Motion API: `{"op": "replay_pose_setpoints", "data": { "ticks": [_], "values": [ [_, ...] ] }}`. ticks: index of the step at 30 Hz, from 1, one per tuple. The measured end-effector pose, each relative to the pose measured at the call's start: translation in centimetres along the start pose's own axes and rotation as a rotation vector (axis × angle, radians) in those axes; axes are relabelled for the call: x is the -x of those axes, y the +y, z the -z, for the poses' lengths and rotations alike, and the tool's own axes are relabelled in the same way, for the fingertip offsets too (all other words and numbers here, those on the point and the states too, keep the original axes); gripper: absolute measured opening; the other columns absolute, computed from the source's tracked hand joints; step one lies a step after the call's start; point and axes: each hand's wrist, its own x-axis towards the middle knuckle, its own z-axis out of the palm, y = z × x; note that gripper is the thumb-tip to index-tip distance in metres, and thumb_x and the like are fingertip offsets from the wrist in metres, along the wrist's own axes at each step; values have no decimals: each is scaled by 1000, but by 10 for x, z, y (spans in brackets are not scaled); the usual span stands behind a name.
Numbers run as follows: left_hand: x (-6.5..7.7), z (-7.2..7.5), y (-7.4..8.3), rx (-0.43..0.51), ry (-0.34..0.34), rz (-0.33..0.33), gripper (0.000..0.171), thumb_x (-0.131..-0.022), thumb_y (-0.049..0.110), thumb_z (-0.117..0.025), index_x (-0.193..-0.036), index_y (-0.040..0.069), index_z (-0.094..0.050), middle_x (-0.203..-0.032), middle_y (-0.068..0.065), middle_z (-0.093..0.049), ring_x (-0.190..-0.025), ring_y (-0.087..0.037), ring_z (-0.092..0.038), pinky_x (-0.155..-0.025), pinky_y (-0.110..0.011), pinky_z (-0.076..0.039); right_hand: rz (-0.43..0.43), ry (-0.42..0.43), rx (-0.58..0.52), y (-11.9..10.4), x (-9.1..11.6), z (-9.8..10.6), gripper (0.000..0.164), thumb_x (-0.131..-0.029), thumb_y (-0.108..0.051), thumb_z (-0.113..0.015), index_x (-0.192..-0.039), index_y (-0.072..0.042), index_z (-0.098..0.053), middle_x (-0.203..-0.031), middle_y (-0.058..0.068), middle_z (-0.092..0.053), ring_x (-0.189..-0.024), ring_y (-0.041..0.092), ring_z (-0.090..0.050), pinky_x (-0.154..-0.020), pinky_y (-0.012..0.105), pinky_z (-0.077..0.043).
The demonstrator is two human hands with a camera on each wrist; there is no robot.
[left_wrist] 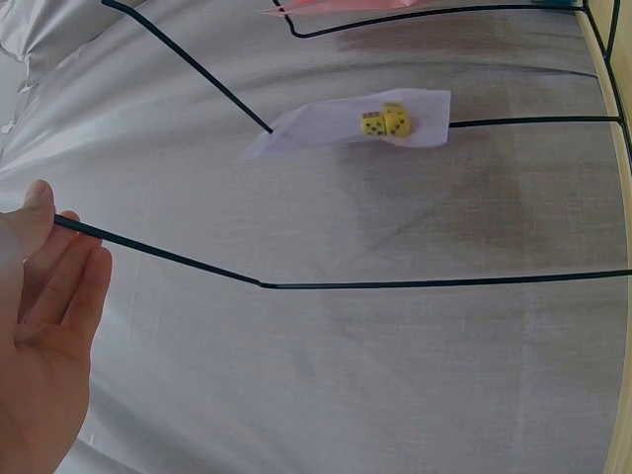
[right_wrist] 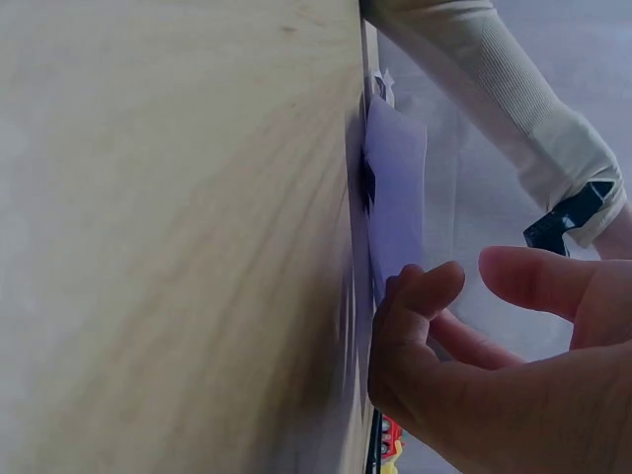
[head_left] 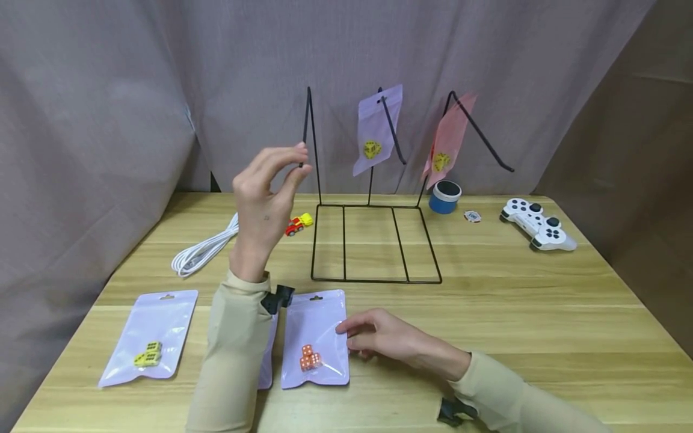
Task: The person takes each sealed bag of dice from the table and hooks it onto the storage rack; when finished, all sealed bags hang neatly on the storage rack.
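Note:
My left hand [head_left: 265,189] is raised at the left of a black wire rack [head_left: 376,281]. Its thumb and fingertips pinch the front end of the rack's left hook [left_wrist: 178,255], which carries no bag. Down on the table, my right hand [head_left: 387,340] is at the right edge of a lilac zip bag [head_left: 319,319] holding orange dice [head_left: 310,359]. The index fingertip overlaps that edge; in the right wrist view a gap shows between thumb and fingers. My left sleeve partly hides another lilac bag [head_left: 267,364].
A lilac bag [head_left: 383,120] and a pink bag [head_left: 452,132], both with yellow dice, hang on the other hooks. Another lilac bag [head_left: 162,316] lies left. Around the rack are a white cable [head_left: 208,249], toy car [head_left: 296,225], blue jar [head_left: 444,203], poker chip [head_left: 473,216] and game controller [head_left: 536,224].

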Motion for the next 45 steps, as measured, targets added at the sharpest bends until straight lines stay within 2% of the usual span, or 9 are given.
{"op": "replay_pose_setpoints", "data": {
  "ticks": [6,10,16,20,29,38,45],
  "values": [
    [0,0,0,-8,1,6,14,-77,-9,-72,-89,-5,-68,-92,-14,-68,-98,-25,-66,-88,-35,-54,7,51,36,-2,0,4,28,-87,-2,-61,-112,9,-62,-95,8,-65,-71,15,-58,-63,27,-55],
    [1,-1,0,-9,2,3,15,-76,-9,-72,-90,-5,-69,-92,-14,-68,-98,-25,-66,-88,-35,-54,47,144,59,-2,1,7,21,-86,-4,-64,-103,7,-66,-87,8,-66,-65,15,-58,-56,27,-54],
    [1,-1,0,-7,8,5,15,-76,-10,-73,-89,-5,-68,-92,-15,-68,-97,-26,-66,-88,-35,-54,72,274,104,-7,4,11,19,-79,-6,-72,-94,4,-67,-81,6,-67,-72,14,-62,-65,24,-55],
    [2,-1,-1,-12,3,14,14,-77,-8,-72,-90,-6,-68,-93,-15,-68,-98,-25,-66,-89,-35,-54,64,299,95,-12,6,15,18,-78,-6,-73,-93,4,-67,-79,6,-66,-72,14,-62,-66,24,-55],
    [3,0,0,-19,-1,21,13,-78,-8,-72,-90,-6,-68,-94,-15,-68,-98,-24,-66,-90,-36,-53,144,383,45,-30,13,30,17,-80,-1,-72,-94,6,-66,-83,9,-68,-73,14,-63,-69,23,-55],
    [1,0,-1,-24,1,13,14,-77,-9,-72,-90,-6,-68,-93,-15,-68,-98,-25,-66,-89,-36,-53,268,528,103,-44,20,36,16,-81,-4,-74,-93,4,-67,-87,11,-67,-75,14,-63,-65,21,-54],
    [1,-1,-1,-20,-2,19,15,-76,-11,-72,-89,-7,-67,-93,-15,-68,-98,-25,-66,-90,-36,-53,456,644,164,-45,22,37,9,-82,-1,-73,-89,1,-69,-83,9,-66,-69,15,-57,-57,19,-50]
  ]
}}
